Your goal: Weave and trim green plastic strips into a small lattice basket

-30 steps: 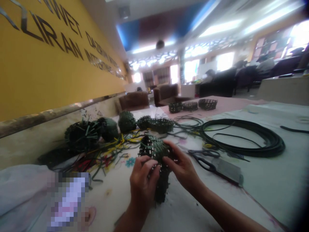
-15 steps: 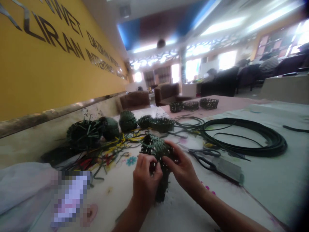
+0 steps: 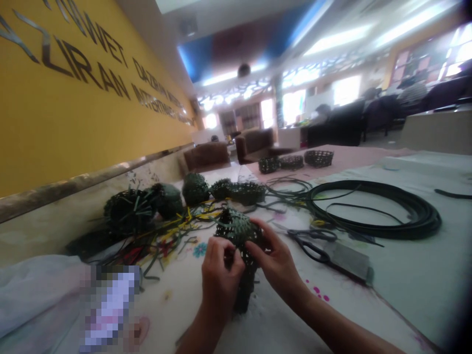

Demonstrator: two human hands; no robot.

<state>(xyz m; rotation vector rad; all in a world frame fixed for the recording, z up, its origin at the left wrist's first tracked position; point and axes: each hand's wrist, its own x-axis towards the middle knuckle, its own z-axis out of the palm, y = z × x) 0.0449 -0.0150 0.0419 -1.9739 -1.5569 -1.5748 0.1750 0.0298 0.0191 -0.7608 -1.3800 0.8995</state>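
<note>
A dark green woven basket (image 3: 236, 223), made of flat plastic strips, is between my hands above the table. Its top tapers to a peak, and a narrow woven part hangs below toward the tabletop. My left hand (image 3: 221, 270) is closed in a pinch at its near left side; the exact bit between the fingertips is hidden. Around the right side curls my right hand (image 3: 275, 255), thumb in front and fingers behind, gripping the weave. Scissors (image 3: 313, 243) with dark handles lie to the right, their blades hidden under a grey flat block (image 3: 348, 260).
A large coil of dark green strip (image 3: 420, 216) lies at the right. Several woven green pieces (image 3: 195, 189) stand behind, with three small baskets (image 3: 319, 158) farther back. Yellow and green strip scraps (image 3: 173, 226) litter the left, near a whitish plastic bag (image 3: 40, 290).
The basket and both hands have shifted slightly down, with the basket's lower part a little to the left. Both hands keep their hold at nearly the same places.
</note>
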